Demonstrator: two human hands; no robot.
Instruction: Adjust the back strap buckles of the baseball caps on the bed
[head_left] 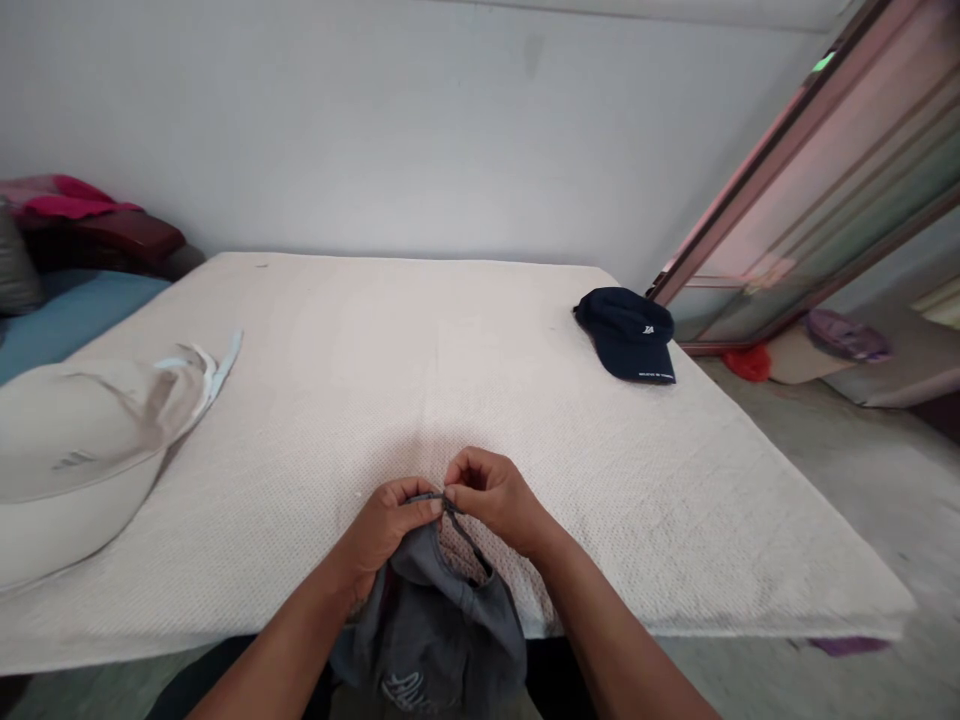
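A dark grey cap (450, 640) with white lettering hangs over the near edge of the table, its back opening turned up and away from me. My left hand (394, 520) is closed on the left end of its back strap, thumb on top. Right beside it, my right hand (491, 495) pinches the same strap (450, 503) between thumb and fingertips. The two sets of fingertips nearly touch, and whatever fastening lies between them is too small to make out.
A white cap (82, 450) lies at the left of the cloth-covered table (360, 370). Far right sits a navy cap (626, 335). Behind rises a pale wall (375, 130); a glazed door frame (795, 170) stands at right. Blue cushioning (97, 300) borders the left.
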